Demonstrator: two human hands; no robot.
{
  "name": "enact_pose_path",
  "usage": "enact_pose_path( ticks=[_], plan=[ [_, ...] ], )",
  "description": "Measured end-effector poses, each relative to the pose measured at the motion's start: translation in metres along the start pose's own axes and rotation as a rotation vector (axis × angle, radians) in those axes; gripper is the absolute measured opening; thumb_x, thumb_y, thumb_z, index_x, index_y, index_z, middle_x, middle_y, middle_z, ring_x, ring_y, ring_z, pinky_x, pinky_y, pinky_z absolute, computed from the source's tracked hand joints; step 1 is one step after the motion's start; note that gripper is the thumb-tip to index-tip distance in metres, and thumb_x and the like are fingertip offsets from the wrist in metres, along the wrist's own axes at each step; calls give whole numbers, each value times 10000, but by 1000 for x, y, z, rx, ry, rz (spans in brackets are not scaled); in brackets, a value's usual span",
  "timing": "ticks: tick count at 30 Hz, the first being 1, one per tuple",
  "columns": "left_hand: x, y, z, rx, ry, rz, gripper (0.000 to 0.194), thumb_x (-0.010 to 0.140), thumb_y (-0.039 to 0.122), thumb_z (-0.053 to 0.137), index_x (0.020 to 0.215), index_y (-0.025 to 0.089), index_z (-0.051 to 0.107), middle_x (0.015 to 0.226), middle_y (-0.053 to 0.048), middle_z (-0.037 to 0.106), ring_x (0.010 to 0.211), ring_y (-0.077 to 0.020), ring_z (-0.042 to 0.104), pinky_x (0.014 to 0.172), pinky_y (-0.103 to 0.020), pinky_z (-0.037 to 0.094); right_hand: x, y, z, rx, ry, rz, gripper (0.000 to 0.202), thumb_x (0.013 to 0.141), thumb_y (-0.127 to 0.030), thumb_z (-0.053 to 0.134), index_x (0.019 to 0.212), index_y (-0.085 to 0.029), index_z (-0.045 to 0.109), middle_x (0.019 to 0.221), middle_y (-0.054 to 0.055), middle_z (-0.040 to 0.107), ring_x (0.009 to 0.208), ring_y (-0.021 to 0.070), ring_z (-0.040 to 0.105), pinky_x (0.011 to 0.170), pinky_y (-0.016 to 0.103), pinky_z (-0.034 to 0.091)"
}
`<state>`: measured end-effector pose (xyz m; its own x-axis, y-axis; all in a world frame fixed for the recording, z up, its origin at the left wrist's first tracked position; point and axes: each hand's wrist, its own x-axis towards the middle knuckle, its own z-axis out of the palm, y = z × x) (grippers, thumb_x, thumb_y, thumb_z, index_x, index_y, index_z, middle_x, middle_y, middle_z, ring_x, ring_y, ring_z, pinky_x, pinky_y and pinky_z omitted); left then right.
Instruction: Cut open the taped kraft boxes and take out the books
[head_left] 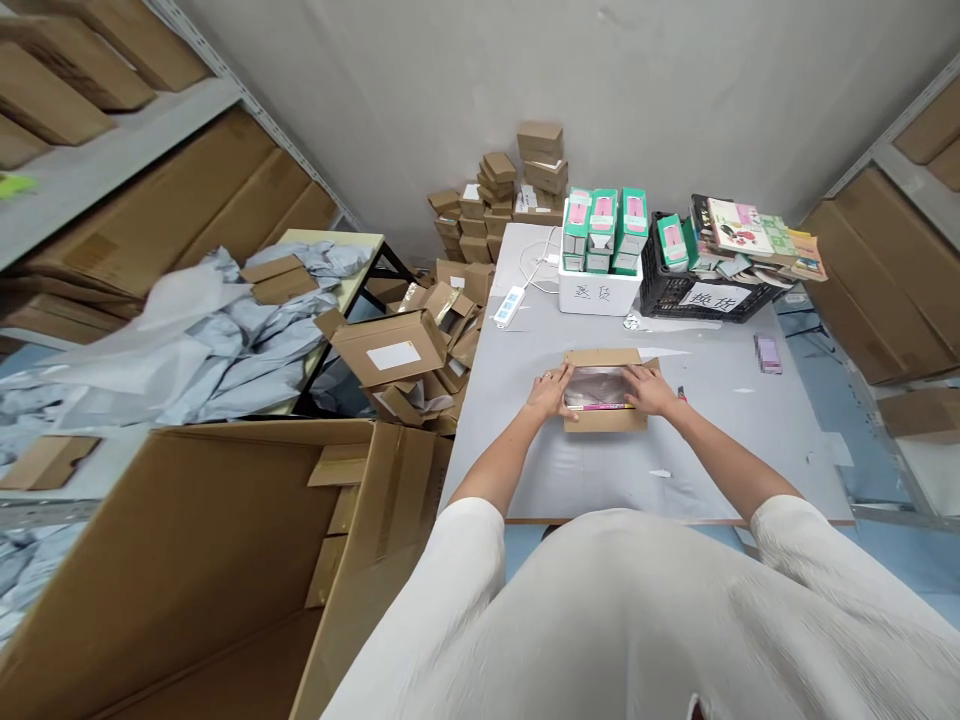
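Observation:
An opened cardboard box (606, 423) lies on the grey table (525, 470) in front of me, its long flaps folded outward. Inside it is a clear plastic-wrapped item (596, 388) with a pink and yellow strip along its near edge. My left hand (553, 390) rests on the box's left end, fingers spread over the edge. On the right end lies my right hand (646, 388), its fingers reaching over the plastic. Neither hand is closed around anything.
Behind the box stand a white bin (600, 297) of green-and-pink boxes and a black crate (660, 290) with books. A power strip (510, 306) lies to their left. A large open carton (405, 500) is at my left; cardboard (394, 350) is piled beyond it.

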<state>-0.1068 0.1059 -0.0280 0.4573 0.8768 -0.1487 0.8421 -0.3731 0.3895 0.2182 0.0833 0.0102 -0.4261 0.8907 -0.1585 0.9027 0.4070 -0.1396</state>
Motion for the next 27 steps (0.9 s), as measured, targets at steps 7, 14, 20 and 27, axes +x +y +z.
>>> enact_pose_path(
  ticks=[7, 14, 20, 27],
  plan=[
    [-3, 1, 2, -1, 8, -15, 1487, 577, 625, 1025, 1771, 363, 178, 1861, -176, 158, 1537, -494, 422, 1204, -553, 378, 10, 0, 7, 23, -118, 58, 857, 975, -465, 606, 1744, -189, 343, 1794, 217, 345, 1643, 407, 342, 1288, 552, 299],
    [-3, 2, 1, 28, -12, -21, 1490, 593, 594, 1026, 1779, 359, 155, 1866, -170, 136, 1539, -504, 414, 1206, -579, 383, 10, -9, 4, 31, -57, 78, 797, 986, -557, 615, 1688, -233, 421, 1769, 200, 368, 1607, 412, 339, 1252, 557, 305],
    [-3, 5, 0, 57, -24, -32, 1515, 605, 604, 1025, 1789, 353, 114, 1868, -168, 127, 1540, -513, 406, 1200, -574, 394, 12, -11, 1, 77, -42, 87, 723, 1010, -543, 571, 1632, -188, 471, 1651, 230, 483, 1416, 395, 532, 1176, 521, 361],
    [-4, 7, -4, 84, -60, -46, 1552, 637, 643, 996, 1798, 346, 11, 1878, -157, 61, 1559, -500, 389, 1216, -551, 377, 13, -13, -2, 82, -167, 80, 946, 951, -657, 624, 1728, -178, 374, 1496, 212, 657, 1399, 430, 502, 1133, 486, 344]
  ],
)
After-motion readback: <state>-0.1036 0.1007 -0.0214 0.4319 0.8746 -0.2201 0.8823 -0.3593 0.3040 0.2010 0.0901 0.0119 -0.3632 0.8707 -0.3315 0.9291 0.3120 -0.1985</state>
